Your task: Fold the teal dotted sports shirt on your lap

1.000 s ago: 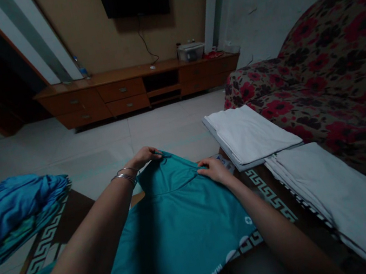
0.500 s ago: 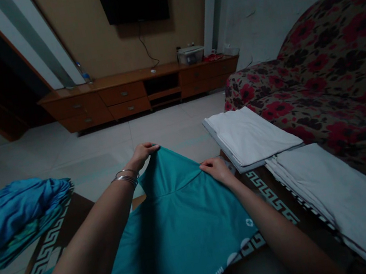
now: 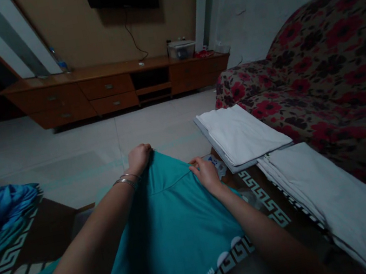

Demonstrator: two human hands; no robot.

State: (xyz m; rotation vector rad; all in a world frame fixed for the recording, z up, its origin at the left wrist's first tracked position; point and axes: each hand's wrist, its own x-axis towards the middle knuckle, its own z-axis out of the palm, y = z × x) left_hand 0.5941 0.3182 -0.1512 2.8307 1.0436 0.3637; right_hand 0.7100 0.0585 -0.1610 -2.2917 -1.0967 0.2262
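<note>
2 hands hold far edge of teal shirt [image 3: 171,233], spread flat on patterned table [image 3: 270,209] in front of person. Left hand [image 3: 139,156] curled shut on left corner. Right hand [image 3: 204,174] pinches right corner, fingers bent. White folded cloths [image 3: 242,133] lie just beside, to right. Best to keep both corners level, pull cloth smooth, no wrinkles.

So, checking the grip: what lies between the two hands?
In the head view, only the teal shirt: its top edge spans from left hand to right hand.
</note>
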